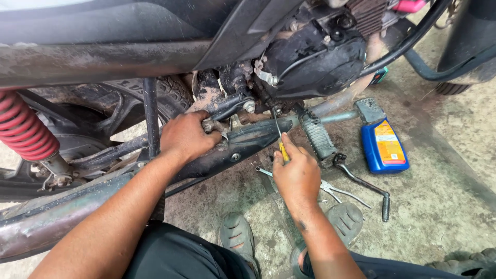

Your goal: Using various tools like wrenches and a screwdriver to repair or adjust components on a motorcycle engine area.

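Basically left hand (187,135) clamped on the greasy bracket (216,125), right hand (297,173) pinching the thin stiff screwdriver (280,139) by its yellow handle.

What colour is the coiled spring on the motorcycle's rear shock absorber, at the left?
Red. The coiled shock-absorber spring shows clearly at the left edge of the head view.

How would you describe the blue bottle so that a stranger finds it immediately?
Start at the motorcycle's ribbed footpeg, right of the right hand. Further right, on the concrete floor, the blue bottle lies flat. It is the only bright blue thing, with an orange label, unlike the grey metal tools beside it.
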